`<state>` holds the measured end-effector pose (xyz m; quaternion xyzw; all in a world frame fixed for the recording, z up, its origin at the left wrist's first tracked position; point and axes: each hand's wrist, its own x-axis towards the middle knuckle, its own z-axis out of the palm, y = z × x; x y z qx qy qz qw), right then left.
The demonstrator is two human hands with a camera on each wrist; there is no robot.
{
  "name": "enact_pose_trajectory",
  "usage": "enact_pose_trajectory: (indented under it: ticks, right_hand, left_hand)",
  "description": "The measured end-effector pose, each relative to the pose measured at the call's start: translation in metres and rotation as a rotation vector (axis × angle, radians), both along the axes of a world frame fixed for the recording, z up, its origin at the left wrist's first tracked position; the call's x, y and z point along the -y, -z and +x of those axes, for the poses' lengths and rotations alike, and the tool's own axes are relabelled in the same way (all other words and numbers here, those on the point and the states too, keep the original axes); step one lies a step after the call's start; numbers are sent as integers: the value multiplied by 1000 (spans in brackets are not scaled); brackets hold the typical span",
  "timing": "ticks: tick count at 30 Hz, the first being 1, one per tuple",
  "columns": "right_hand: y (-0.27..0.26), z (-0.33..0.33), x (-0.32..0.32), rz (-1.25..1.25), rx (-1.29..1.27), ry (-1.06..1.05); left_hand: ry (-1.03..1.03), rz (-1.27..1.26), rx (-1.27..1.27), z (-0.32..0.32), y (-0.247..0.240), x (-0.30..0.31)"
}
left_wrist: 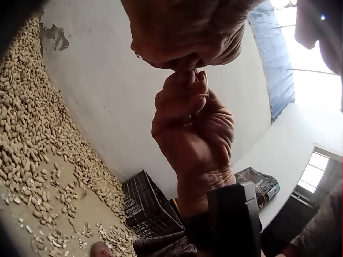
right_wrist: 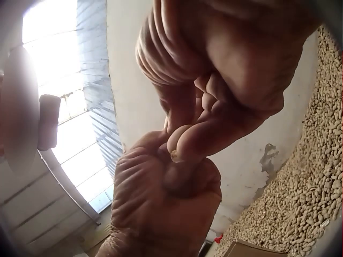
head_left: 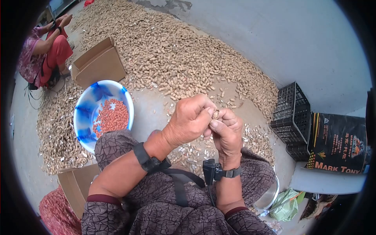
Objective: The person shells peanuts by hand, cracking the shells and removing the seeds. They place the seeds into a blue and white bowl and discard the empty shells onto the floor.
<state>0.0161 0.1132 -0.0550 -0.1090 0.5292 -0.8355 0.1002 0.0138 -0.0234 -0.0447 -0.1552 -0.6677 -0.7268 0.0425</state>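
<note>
In the head view a peanut shell [head_left: 216,114] sits between the fingertips of both hands, above the lap. The left hand [head_left: 190,118] pinches it from the left with thumb and curled fingers. From the right, the right hand [head_left: 228,135] holds it between thumb and forefinger. Both wrist views show the hands meeting at their fingertips, the left hand [left_wrist: 187,32] above the right hand [left_wrist: 195,128] in the left wrist view. Fingers mostly hide the shell there. Left of the knees stands a blue and white basin [head_left: 83,113] holding shelled red peanuts [head_left: 113,117].
A large heap of unshelled peanuts [head_left: 176,51] spreads along the wall. Cardboard boxes [head_left: 102,64] stand at the left, near another crouching person [head_left: 51,51]. Black crates [head_left: 291,117], a black bag [head_left: 338,141] and a green plastic bag [head_left: 285,205] are at the right. Empty shells [head_left: 192,156] litter the floor.
</note>
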Motion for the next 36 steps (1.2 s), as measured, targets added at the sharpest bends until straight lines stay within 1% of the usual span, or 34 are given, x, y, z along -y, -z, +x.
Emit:
enact_pose_trajectory:
  ticks: [1,3,5,7,9,11,13,17,19,23,25,26,28,32,35,36]
  right_hand:
    - [0,0,0,-34,4,-7]
    - [0,0,1,-70,5,-13]
    - [0,0,1,40,-51,40]
    - [-1,-1,1,77,-61,78]
    - [-1,-1,3,112,-71,112]
    - [-3,0,6,258,-61,181]
    - [-5,1,5,264,-52,178]
    - [-2,-1,4,279,-47,171]
    - [-4,-1,4,291,-47,172]
    - [0,-1,5,334,-55,174]
    - [1,0,7,360,-71,195]
    - [1,0,8,385,-89,217]
    - [-2,1,8,403,-88,224]
    - [-1,1,9,401,-119,243]
    - [0,1,10,428,-139,248]
    - [1,1,10,427,-138,247]
  left_hand:
    - [-63,38,-17,1,1,-2]
    - [-75,18,-44,1,1,-2]
    - [-86,-1,-68,1,2,-3]
    - [-40,100,29,0,3,-4]
    - [-30,96,60,-1,6,-5]
    - [-19,93,96,-2,5,-3]
    - [-17,-44,72,-4,-2,2]
    - [-14,-29,50,-7,4,3]
    - [15,-102,86,-6,-1,7]
    - [63,-123,144,-7,-2,10]
    - [13,-249,59,-8,0,12]
    - [11,-250,61,-8,-1,12]
    - [58,-139,127,-7,-3,11]
    - [56,-144,115,-8,0,12]
    - [54,-91,143,-8,2,12]
    - [22,-153,88,-8,4,12]
